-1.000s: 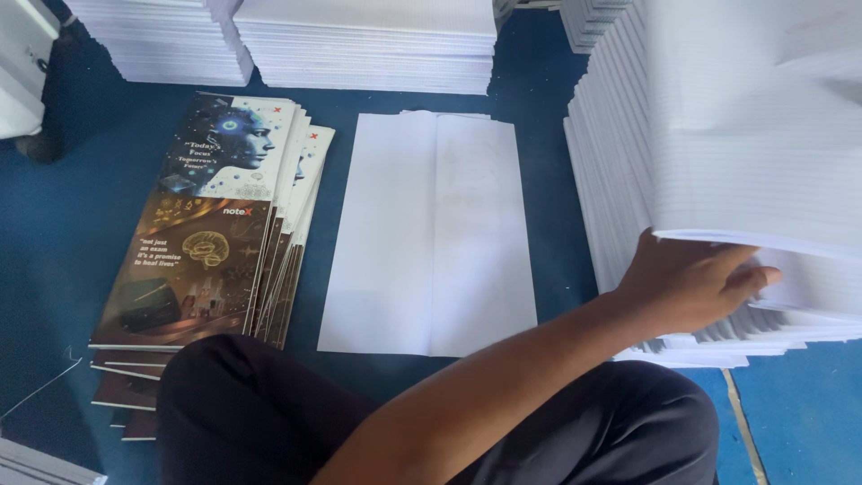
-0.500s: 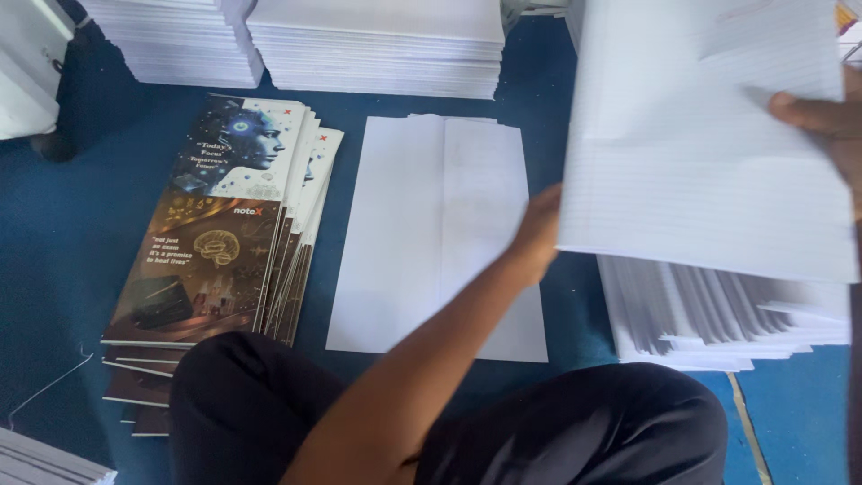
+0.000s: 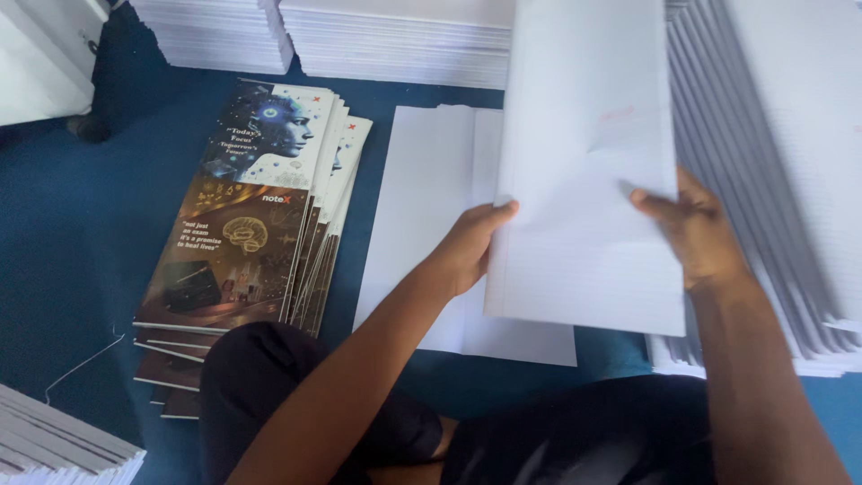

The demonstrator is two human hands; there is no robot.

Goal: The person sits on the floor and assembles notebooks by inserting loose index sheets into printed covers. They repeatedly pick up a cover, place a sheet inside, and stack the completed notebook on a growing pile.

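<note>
Head view only. Both hands were on one bundle of white ruled sheets (image 3: pixel 588 171), held up above the floor, long edge running away from the camera, tilted slightly.

Left hand (image 3: pixel 467 247) gripped the bundle's left edge near its lower end: thumb on top of the paper, fingers wrapped under and out of sight. Closed on the paper.

Right hand (image 3: pixel 696 229) gripped the right edge at about the same height: thumb lay across the top face, fingers underneath. Also closed on the paper.

The bundle hung over the gap between two piles. Below and left of it: a flat white sheet stack (image 3: pixel 431 224) on the blue floor (image 3: pixel 54 233), partly covered by the bundle and the left forearm. Below and right: a tall fanned pile of white sheets (image 3: pixel 772 180), edges stepped, the bundle's right edge overlapping it.

Further left, well apart from the hands: a fanned stack of printed notebook covers (image 3: pixel 260 216), dark artwork with a head and a brain graphic, lying flat just beside the white sheet stack.

More white paper stacks (image 3: pixel 395 40) ran along the top edge. Another paper pile corner (image 3: pixel 54 445) at bottom left. The person's dark-trousered knees (image 3: pixel 269 377) sat at the bottom, touching the lower covers.
</note>
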